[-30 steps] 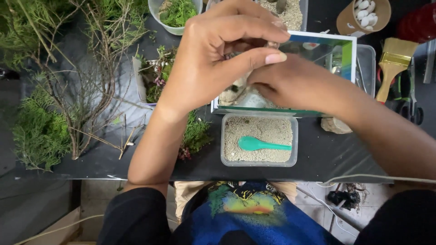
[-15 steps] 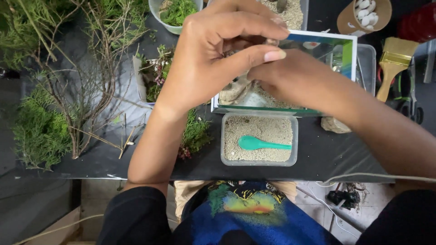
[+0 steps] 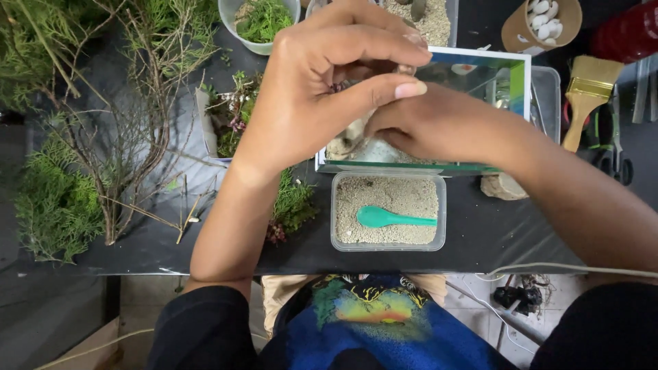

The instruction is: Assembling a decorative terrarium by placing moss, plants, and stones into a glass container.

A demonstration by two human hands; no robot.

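Black tabletop strewn with branches and greenery. Left hand hovers over the glass tank, fingers curled together, thumb nearly meeting the fingertips above a small rock inside. Right hand reaches into the tank beneath them; its fingers are hidden, grip undeterminable. Just below the fingers lies a sand tray holding a teal spoon.

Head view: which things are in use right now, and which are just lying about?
In use: left hand, right hand, glass tank.
Lying about: sand tub with green spoon, paintbrush, pebble cup, branches, moss bowl, rock.
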